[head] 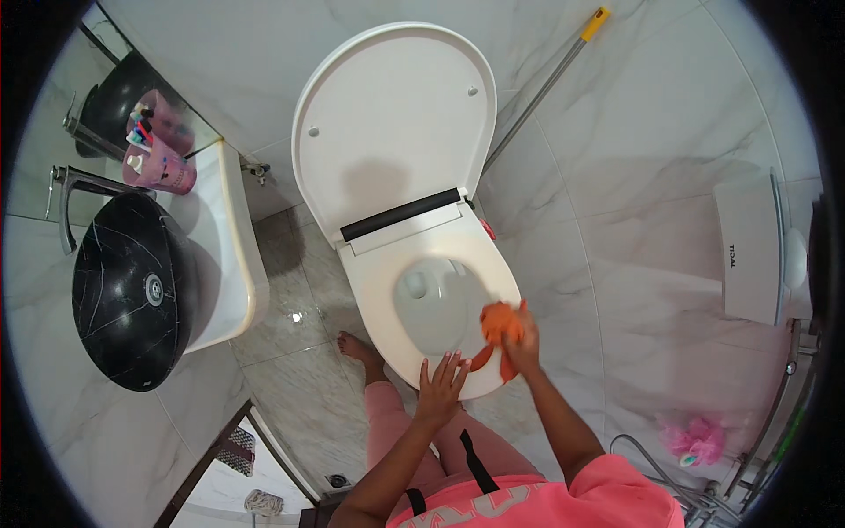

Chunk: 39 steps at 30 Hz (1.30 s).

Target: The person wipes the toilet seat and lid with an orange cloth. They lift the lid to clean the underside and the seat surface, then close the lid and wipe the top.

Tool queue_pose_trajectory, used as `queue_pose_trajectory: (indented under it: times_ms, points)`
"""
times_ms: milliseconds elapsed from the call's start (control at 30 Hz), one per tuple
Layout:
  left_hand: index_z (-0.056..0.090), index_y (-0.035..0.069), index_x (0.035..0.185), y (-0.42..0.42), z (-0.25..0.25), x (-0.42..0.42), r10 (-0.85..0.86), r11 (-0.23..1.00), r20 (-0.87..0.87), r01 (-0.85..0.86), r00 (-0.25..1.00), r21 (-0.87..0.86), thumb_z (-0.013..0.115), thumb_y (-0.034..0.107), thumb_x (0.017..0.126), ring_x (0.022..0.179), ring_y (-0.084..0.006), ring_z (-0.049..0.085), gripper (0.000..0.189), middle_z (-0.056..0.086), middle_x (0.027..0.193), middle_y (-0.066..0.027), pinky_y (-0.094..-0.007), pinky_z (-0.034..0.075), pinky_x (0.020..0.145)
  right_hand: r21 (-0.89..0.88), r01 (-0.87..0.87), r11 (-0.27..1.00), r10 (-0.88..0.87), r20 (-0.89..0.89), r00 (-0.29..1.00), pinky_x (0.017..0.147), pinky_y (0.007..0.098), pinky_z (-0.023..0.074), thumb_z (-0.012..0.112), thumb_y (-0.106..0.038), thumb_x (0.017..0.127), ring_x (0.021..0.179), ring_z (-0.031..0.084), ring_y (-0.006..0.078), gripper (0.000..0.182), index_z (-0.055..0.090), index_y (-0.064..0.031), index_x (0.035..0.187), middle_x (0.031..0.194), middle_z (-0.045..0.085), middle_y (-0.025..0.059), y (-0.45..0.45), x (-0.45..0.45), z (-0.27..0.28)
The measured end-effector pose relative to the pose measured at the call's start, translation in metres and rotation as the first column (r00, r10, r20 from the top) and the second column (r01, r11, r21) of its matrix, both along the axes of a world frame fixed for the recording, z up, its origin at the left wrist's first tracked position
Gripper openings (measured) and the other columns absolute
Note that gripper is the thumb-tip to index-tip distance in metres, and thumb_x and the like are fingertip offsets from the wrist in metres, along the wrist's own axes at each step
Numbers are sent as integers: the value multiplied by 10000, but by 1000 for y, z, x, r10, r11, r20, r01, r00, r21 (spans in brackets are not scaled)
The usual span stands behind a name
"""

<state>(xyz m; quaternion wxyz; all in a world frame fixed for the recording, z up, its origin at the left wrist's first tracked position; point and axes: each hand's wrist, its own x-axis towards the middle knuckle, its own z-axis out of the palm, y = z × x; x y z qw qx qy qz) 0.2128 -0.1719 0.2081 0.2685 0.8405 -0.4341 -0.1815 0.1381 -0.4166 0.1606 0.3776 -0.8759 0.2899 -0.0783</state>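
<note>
An orange cloth (500,323) is bunched in my right hand (525,343), pressed on the right side of the white toilet seat (376,300). Part of the cloth hangs below the fingers, over the seat's front right. My left hand (441,393) rests flat with spread fingers on the front of the seat, holding nothing. The toilet lid (403,119) stands raised behind, with a dark strip (401,214) along the hinge. Inside the opening the toilet bowl (439,307) shows.
At the left a black basin (125,290) sits on a white counter (228,264), near a pink cup (158,168) of toothbrushes. A yellow-ended pole (541,89) leans on the wall behind. A pink bath puff (696,439) hangs at the right, near a shower hose (637,449).
</note>
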Motion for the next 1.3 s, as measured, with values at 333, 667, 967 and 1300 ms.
queue_pose_trajectory:
  times_ms: [333,667,967,1300]
  points:
    - [562,153,1199,-2,40,48,-80,989,-4,79,997,-126,732,273,599,1273,-214,409,635,485,1326,-15,-611,176,1065,36,11,999,-3,-220,975,898,382,440,633,-122,815,1042,552,374,374,542,-1,1157,1127,565,207,-54,126,50]
    - [628,84,1025,-15,77,125,-86,969,-7,82,996,-233,716,245,557,909,-195,609,503,621,949,-39,-492,322,1050,302,47,952,-29,-64,998,887,280,440,605,-1,821,1008,559,166,351,534,9,1164,1076,587,82,-37,117,116]
    - [612,76,1041,-2,33,73,-191,957,-35,178,981,-230,696,243,602,949,-209,597,478,614,978,-62,-391,421,983,-237,-285,929,221,-265,939,861,319,467,645,-148,830,978,602,244,399,534,-39,1197,1069,625,148,-98,224,-57]
    - [570,48,1124,6,-1,47,-291,955,-135,279,947,-100,728,301,612,1059,-262,556,593,599,1093,-115,-415,389,1007,222,-577,786,581,55,812,989,385,378,751,-162,652,1158,505,294,608,537,-67,1213,1228,555,123,168,286,-79]
